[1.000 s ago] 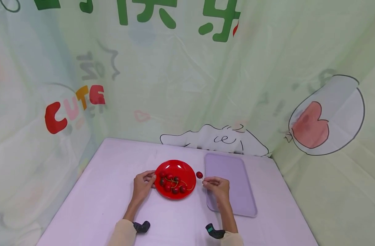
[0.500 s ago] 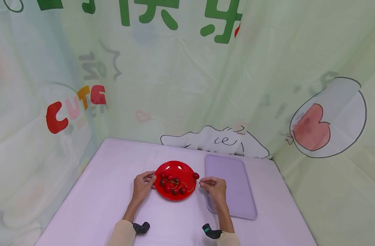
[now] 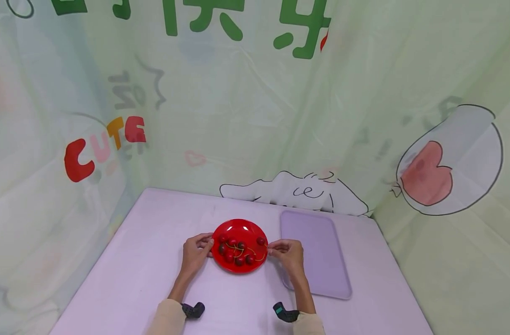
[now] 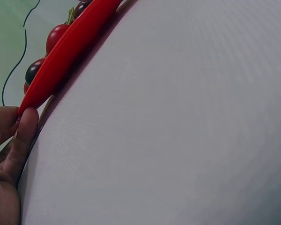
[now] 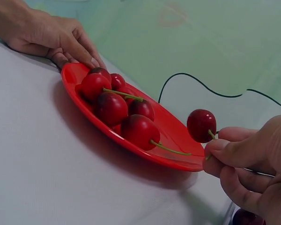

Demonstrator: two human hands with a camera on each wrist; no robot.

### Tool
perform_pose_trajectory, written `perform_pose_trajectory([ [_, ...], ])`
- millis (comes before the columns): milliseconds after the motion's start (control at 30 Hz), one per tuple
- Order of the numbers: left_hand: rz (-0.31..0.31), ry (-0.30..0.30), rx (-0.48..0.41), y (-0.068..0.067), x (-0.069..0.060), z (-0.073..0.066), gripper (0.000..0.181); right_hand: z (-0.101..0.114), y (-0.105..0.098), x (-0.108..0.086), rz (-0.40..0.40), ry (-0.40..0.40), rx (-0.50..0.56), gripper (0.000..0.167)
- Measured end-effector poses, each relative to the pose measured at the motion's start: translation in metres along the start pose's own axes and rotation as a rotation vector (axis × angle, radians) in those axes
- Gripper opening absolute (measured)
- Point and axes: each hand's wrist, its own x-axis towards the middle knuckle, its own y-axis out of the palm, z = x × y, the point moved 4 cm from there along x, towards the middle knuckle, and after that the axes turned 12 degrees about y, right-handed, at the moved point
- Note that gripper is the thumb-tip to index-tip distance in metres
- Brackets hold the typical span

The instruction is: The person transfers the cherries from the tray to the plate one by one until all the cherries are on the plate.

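Note:
A red plate [image 3: 237,225] carries several dark red cherries [image 3: 240,261] with green stems. My left hand [image 3: 193,253] pinches its left rim between thumb and fingers. In the left wrist view, the thumb [image 4: 26,131] lies against the plate's edge. At the opposite rim, my right hand [image 3: 291,257] pinches one cherry [image 5: 201,125] by its stem, between thumb and fingertips. That cherry is over the right part of the plate; in the right wrist view it appears raised above the surface. The right fingertips are close to the rim, and whether they touch it I cannot tell.
A flat lilac tray [image 3: 317,253] lies on the pale table [image 3: 162,218] to the right, partly behind the right hand. Another dark cherry [image 5: 247,218] shows at the bottom of the right wrist view. A printed curtain [image 3: 246,116] encloses the back and sides.
My right hand has moved left from the tray side, bringing the cherry from beside the plate to over its right part. The left hand has kept its hold on the rim.

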Motion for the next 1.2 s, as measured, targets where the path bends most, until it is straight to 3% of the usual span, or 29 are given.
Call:
perform_pose_trajectory([
  [367,0.001,0.006,-0.007,0.001,0.003,0.000,0.027,0.004,0.007,0.003,0.007,-0.109,-0.144,0.008],
  [933,-0.001,-0.019,-0.002,-0.001,0.003,-0.001,0.028,0.010,0.012,0.002,0.046,-0.095,-0.166,0.009],
  [1200,0.002,-0.002,-0.008,0.000,0.001,-0.002,0.027,0.007,0.015,0.006,0.052,-0.112,-0.211,0.010],
])
